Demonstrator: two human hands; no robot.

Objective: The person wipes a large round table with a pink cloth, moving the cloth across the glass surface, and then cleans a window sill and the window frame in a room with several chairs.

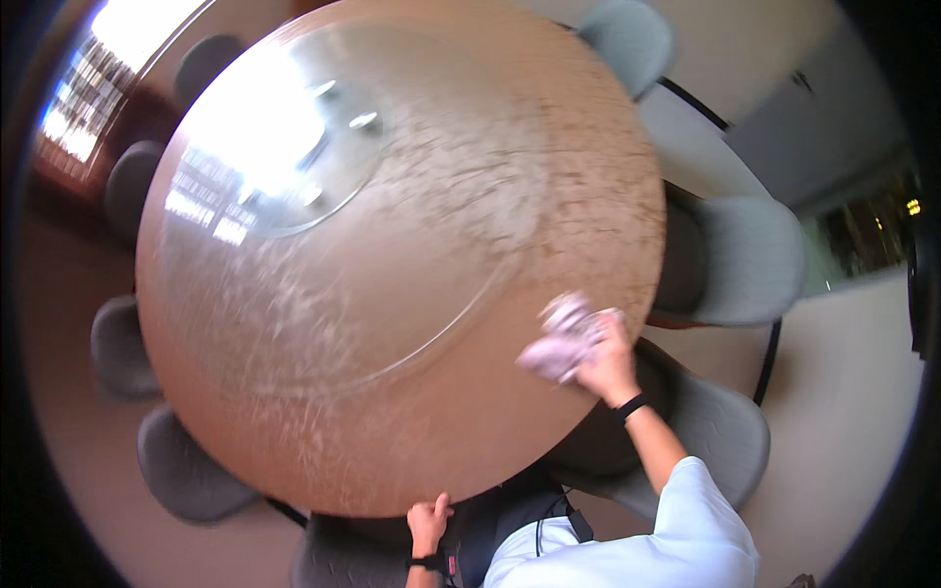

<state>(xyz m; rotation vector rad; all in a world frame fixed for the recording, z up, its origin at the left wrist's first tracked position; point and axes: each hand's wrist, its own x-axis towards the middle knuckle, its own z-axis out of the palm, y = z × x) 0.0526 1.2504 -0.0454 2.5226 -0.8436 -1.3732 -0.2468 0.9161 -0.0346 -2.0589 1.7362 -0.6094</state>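
A crumpled pale pink cloth [562,345] is held in my right hand [609,360], against the top of a round wooden table [470,411] near its right edge. The cloth is slightly blurred. My left hand [428,523] is at the table's near edge with its thumb raised; its curled fingers are partly hidden, so I cannot tell whether they grip the rim. A round glass turntable [412,309] covers the middle of the table. Whitish streaks show on the left part of the glass and wood, and dark wavy streaks on the right.
Grey upholstered chairs surround the table, among them one at the right [757,261], one beside my right arm [724,434] and one at the lower left [187,467]. A bright window [110,81] is at the upper left and reflects in the glass. A grey door [823,110] is at the upper right.
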